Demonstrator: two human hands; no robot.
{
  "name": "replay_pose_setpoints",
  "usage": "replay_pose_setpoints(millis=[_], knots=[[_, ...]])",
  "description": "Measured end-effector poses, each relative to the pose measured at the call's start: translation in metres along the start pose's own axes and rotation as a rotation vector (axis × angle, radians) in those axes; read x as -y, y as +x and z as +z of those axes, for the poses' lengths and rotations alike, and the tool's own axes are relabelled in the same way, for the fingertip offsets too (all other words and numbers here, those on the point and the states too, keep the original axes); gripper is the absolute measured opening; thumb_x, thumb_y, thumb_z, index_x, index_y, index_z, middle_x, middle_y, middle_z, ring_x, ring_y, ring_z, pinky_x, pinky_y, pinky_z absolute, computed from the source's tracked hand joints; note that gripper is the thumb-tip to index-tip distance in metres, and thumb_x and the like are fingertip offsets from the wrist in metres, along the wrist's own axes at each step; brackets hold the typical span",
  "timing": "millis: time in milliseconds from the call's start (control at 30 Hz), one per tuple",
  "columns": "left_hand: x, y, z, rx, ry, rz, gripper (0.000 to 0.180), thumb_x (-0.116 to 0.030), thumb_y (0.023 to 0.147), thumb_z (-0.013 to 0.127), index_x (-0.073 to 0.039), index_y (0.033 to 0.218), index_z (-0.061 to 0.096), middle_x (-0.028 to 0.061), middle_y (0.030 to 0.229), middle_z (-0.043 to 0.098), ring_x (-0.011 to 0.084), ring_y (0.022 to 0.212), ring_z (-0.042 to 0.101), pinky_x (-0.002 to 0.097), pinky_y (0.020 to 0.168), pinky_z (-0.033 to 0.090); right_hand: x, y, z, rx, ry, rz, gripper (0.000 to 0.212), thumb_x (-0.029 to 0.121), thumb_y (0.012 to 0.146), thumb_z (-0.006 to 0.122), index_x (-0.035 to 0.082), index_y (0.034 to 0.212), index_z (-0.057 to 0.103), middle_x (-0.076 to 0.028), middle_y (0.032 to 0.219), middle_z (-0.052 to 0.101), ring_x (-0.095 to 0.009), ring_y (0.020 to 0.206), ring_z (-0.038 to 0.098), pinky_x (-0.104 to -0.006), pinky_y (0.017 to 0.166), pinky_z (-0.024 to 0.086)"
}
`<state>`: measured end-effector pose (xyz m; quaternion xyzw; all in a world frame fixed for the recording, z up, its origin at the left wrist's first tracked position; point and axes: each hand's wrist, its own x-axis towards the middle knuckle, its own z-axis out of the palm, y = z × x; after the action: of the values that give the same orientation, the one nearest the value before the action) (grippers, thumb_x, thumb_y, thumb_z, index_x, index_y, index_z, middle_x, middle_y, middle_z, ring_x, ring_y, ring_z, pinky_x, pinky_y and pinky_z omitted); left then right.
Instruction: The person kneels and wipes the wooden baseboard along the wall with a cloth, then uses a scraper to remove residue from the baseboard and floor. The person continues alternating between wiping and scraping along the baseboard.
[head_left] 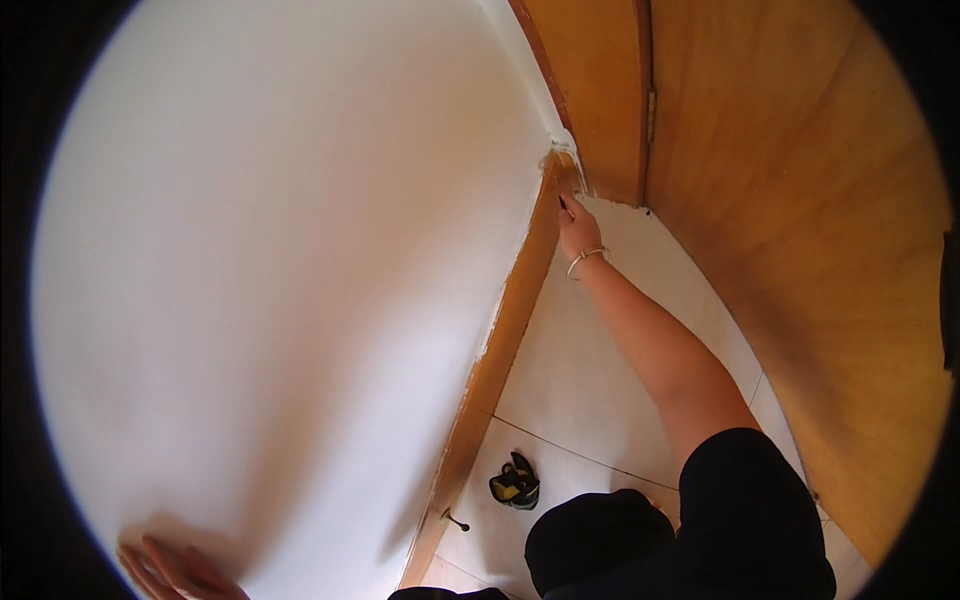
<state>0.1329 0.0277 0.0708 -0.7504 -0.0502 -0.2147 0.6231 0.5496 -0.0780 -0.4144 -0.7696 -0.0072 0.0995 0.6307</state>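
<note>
While the left hand (183,573), fingers loosely spread and gripping nothing, lies against the white wall (250,250) at lower left, a brown skirting board (508,325) runs along the wall's foot; beside it, a black-and-yellow object (517,482), its kind unclear, lies on the pale tiled floor (580,380); the right hand (579,232), closed around a small dark tool (563,203), is at the board's far end; farther right stands a wooden door (800,200).

room to pass lies over the tiled floor (590,395) between the baseboard (508,318) and the right forearm (645,330); the wooden door (800,200) bounds the right; nearer the body, a doorstop (463,526) and black-and-yellow object (516,486) obstruct.
</note>
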Motion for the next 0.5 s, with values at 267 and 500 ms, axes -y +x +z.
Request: replay_pose_setpoints(millis=[267,500], knots=[[-0.004,-0.001,0.001,-0.047,-0.053,-0.007,0.055,-0.036,0.088,0.053,-0.019,0.135,0.030,0.0203,0.129,0.041,0.0374,0.114,0.043,0.0548,0.090,0.036,0.015,0.009,0.002,-0.060,-0.104,0.031,0.037,0.020,0.088,0.043,0.011,0.122,0.051,-0.020,0.106,0.059,-0.035,0.096,0.057,-0.0401,0.083,0.045],[-0.002,-0.002,0.003,-0.061,-0.060,0.010,0.054,-0.035,0.088,0.053,-0.019,0.134,0.031,0.0204,0.129,0.041,0.0382,0.113,0.044,0.0547,0.090,0.036,0.007,0.000,0.003,-0.034,-0.065,-0.040,0.037,0.020,0.088,0.043,0.011,0.124,0.050,-0.019,0.108,0.059,-0.034,0.099,0.057,-0.0389,0.084,0.045]])
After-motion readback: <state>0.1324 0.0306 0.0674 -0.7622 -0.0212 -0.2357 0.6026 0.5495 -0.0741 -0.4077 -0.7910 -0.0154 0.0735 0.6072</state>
